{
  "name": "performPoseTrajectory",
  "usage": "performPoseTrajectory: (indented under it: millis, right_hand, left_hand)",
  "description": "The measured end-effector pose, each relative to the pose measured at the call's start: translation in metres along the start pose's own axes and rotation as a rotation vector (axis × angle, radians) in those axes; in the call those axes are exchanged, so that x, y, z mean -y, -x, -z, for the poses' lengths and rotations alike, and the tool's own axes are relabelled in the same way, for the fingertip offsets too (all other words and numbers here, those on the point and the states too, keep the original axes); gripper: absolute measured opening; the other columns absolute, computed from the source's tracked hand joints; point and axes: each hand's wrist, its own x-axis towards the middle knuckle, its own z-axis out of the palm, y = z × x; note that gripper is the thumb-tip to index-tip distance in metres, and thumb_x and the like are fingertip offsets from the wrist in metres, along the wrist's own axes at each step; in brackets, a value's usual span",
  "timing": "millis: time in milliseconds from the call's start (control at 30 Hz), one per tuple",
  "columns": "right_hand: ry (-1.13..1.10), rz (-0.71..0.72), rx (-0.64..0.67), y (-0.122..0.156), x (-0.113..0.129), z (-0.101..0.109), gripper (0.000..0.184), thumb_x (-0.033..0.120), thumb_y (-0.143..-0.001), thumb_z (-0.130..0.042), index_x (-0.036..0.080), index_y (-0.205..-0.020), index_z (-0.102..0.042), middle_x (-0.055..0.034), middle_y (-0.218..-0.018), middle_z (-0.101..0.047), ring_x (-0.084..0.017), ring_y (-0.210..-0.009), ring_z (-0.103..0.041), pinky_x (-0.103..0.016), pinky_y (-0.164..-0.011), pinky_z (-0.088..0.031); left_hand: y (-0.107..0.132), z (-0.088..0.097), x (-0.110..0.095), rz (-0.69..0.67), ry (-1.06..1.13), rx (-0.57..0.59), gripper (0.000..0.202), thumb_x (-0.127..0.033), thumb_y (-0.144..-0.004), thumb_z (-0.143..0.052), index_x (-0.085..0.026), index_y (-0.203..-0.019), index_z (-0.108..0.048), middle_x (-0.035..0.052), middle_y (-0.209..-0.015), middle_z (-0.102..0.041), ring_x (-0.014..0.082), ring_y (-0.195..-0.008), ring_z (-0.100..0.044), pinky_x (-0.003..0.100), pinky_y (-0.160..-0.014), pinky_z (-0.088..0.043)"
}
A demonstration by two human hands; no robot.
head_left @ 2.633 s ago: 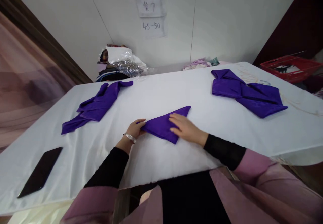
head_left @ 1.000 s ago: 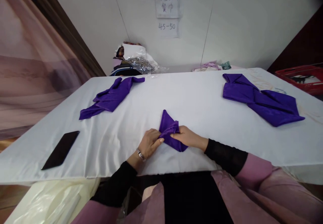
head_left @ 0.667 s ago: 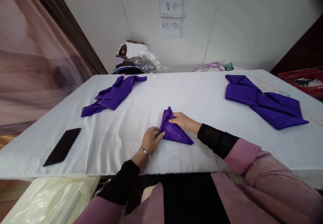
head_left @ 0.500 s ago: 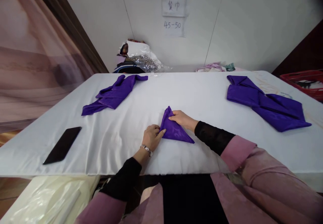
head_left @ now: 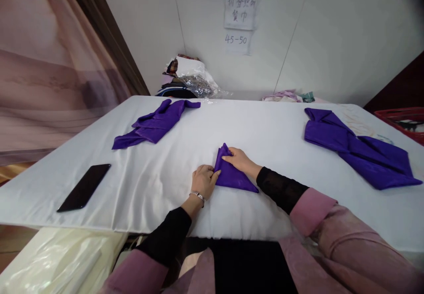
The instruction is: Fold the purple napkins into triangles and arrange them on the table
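A small purple napkin lies folded into a triangle on the white tablecloth, close to the near edge. My left hand rests at its left corner, fingers curled, fingertips against the cloth's edge. My right hand lies on the napkin's upper edge near the tip, fingers pressed together on the fabric. A silver bracelet is on my left wrist.
A rumpled purple cloth lies at the far left and a larger pile of purple cloths at the right. A black phone lies near the left front edge. Bags and fabrics are stacked behind the table; a red basket stands at right.
The napkin went from a long flat wedge to a compact triangle: my hands lifted one end, folded it over and pressed it down. Both hands stay on it.
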Motion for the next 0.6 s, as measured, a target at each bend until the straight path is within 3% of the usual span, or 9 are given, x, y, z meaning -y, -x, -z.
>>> performPoseTrajectory:
  millis: [267, 367, 467, 600]
  right_hand:
    - [-0.134, 0.022, 0.042, 0.006, -0.007, -0.006, 0.022, 0.038, -0.072, -0.059, 0.017, -0.079, -0.056, 0.002, -0.072, -0.056, -0.013, -0.064, -0.05, -0.024, -0.057, -0.039]
    - [-0.203, 0.018, 0.066, 0.009, -0.012, -0.009, 0.025, 0.04, -0.074, -0.059, 0.017, -0.083, -0.058, 0.0002, -0.077, -0.059, -0.014, -0.068, -0.053, -0.025, -0.059, -0.042]
    - [-0.298, -0.017, 0.101, 0.013, -0.013, -0.01, 0.027, 0.04, -0.075, -0.06, 0.017, -0.087, -0.059, -0.0005, -0.078, -0.061, -0.014, -0.068, -0.054, -0.026, -0.061, -0.043]
    - [-0.463, -0.053, 0.133, 0.02, -0.009, -0.007, 0.03, 0.045, -0.077, -0.059, 0.017, -0.088, -0.06, -0.0007, -0.077, -0.061, -0.014, -0.068, -0.055, -0.027, -0.064, -0.045]
  left_hand:
    - [0.0, -0.001, 0.003, -0.012, 0.033, -0.016, 0.032, -0.039, -0.085, -0.052, -0.02, -0.061, -0.061, 0.0047, -0.089, -0.065, 0.0223, -0.093, -0.055, 0.041, -0.084, -0.039]
    - [-0.002, -0.002, 0.003, 0.003, 0.042, -0.046, 0.017, -0.037, -0.081, -0.058, -0.021, -0.079, -0.062, 0.0049, -0.094, -0.065, 0.0234, -0.094, -0.055, 0.041, -0.085, -0.04]
    - [-0.006, -0.003, 0.002, -0.019, 0.076, -0.103, 0.024, -0.035, -0.078, -0.062, -0.021, -0.097, -0.059, 0.0066, -0.101, -0.063, 0.0245, -0.097, -0.055, 0.041, -0.085, -0.041]
    - [-0.014, -0.007, 0.0, -0.123, 0.15, -0.187, 0.02, -0.031, -0.078, -0.063, -0.019, -0.093, -0.057, 0.0072, -0.101, -0.062, 0.0226, -0.096, -0.055, 0.04, -0.086, -0.043]
